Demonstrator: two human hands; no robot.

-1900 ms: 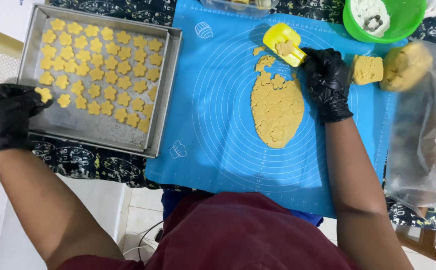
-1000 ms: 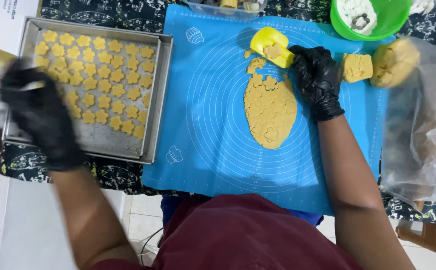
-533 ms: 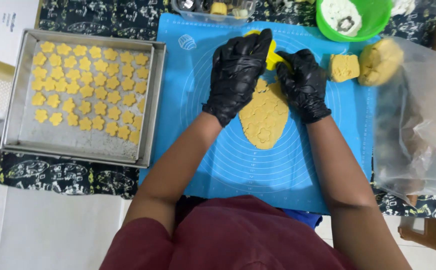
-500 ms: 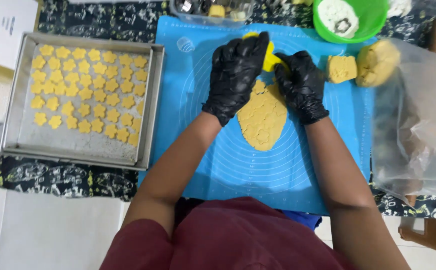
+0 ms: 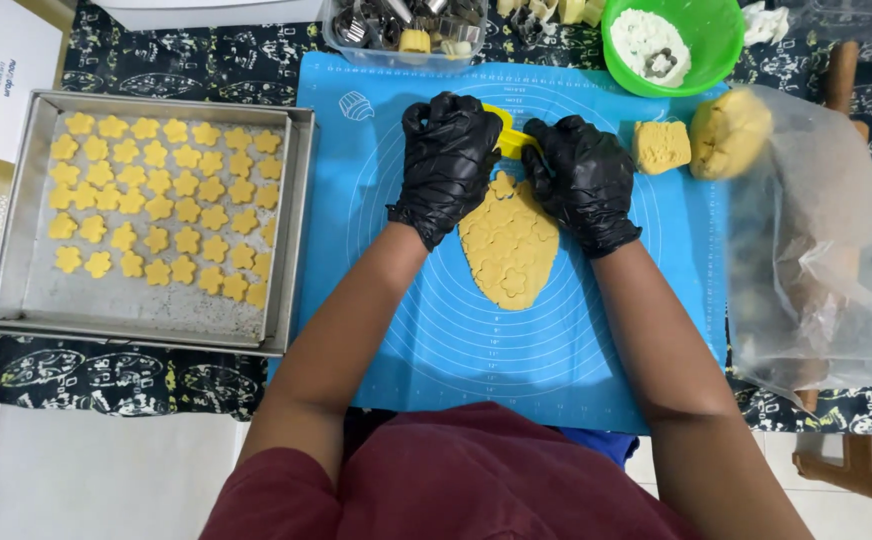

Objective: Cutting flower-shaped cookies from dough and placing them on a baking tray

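Note:
Both my hands wear black gloves and meet at the far end of a flattened yellow dough sheet (image 5: 511, 250) stamped with flower outlines. It lies on a blue silicone mat (image 5: 426, 340). My left hand (image 5: 446, 165) and my right hand (image 5: 584, 180) both touch a yellow scraper (image 5: 508, 135), which shows only partly between them. My left hand's fingers curl over the dough's far edge. A metal baking tray (image 5: 296, 220) at the left holds several rows of flower-shaped dough cut-outs (image 5: 161, 205).
A green bowl (image 5: 721, 45) of flour with a cutter in it stands at the far right. A dough block (image 5: 661, 147) and a dough ball (image 5: 729, 133) sit beside a clear plastic bag (image 5: 826, 270). A clear box of cutters (image 5: 406, 25) is at the far edge.
My left hand left the baking tray and swung right to the dough sheet, joining my right hand at the yellow scraper. The view has shifted a little.

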